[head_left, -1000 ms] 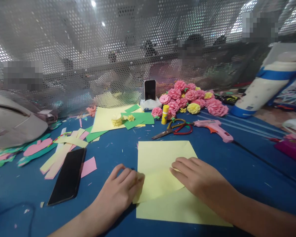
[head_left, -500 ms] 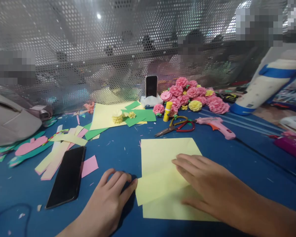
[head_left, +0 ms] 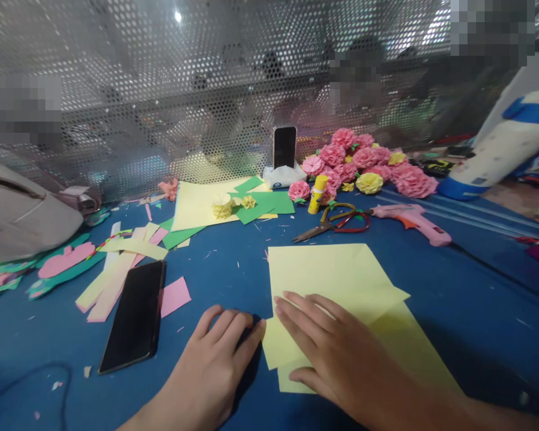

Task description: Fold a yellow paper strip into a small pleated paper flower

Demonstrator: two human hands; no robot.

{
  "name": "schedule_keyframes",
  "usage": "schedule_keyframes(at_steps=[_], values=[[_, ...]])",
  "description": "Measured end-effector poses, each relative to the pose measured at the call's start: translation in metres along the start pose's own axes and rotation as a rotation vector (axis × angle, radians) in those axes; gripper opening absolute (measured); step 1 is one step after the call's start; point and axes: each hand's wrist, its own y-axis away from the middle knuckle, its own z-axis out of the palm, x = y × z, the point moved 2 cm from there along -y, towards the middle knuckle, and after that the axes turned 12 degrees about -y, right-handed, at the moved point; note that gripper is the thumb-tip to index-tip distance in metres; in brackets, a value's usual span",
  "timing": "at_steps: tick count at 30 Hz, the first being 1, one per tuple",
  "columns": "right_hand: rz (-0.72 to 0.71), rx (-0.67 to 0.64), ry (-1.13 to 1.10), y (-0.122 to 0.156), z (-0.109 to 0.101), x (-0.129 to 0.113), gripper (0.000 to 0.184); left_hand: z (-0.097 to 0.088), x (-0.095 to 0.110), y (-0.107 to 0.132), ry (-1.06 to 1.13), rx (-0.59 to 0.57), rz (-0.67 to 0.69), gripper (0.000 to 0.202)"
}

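Note:
A pale yellow paper sheet lies partly folded on the blue table right in front of me. My right hand rests flat on its near left part, fingers stretched out and pressing the fold down. My left hand lies on the table just left of the sheet, fingers spread, its fingertips close to the paper's left edge. Neither hand holds anything.
A black phone lies at the left beside paper strips and a pink scrap. Farther back are scissors, a pink glue gun, a glue stick, paper flowers and a standing phone before a perforated screen.
My right hand slid leftward across the sheet, flattening the fold. The left hand let go of the sheet's left edge and now rests on the table. The sheet turned slightly.

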Motion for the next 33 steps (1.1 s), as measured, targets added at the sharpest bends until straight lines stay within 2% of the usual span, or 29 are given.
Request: schedule_keyframes(at_steps=[2, 5, 14, 19, 24, 28, 29, 33], values=[[0.016, 0.033, 0.078, 0.006, -0.001, 0.002, 0.064, 0.0, -0.001, 0.0, 0.006, -0.004, 0.002, 0.054], [0.054, 0.036, 0.156, 0.017, -0.007, 0.012, 0.063, 0.001, -0.001, 0.0, 0.01, -0.003, 0.0, 0.056], [0.107, -0.022, 0.351, 0.05, -0.039, 0.056, 0.059, -0.002, -0.003, -0.001, 0.013, 0.02, -0.016, 0.058], [0.18, -0.015, 0.42, 0.061, -0.048, 0.072, 0.046, 0.001, -0.002, 0.002, 0.045, -0.02, -0.032, 0.06], [0.176, -0.025, 0.275, 0.072, -0.056, 0.088, 0.037, -0.005, 0.002, -0.002, 0.191, -0.004, -0.118, 0.052], [0.145, -0.059, 0.142, 0.077, -0.061, 0.098, 0.043, -0.01, 0.009, -0.014, 0.189, 0.032, -0.145, 0.025], [0.13, -0.057, 0.128, 0.078, -0.062, 0.099, 0.048, -0.01, 0.012, -0.017, 0.164, 0.033, -0.142, 0.025], [0.031, -0.119, 0.027, 0.073, -0.059, 0.097, 0.063, -0.009, 0.027, -0.031, 0.077, -0.028, -0.118, 0.045]])
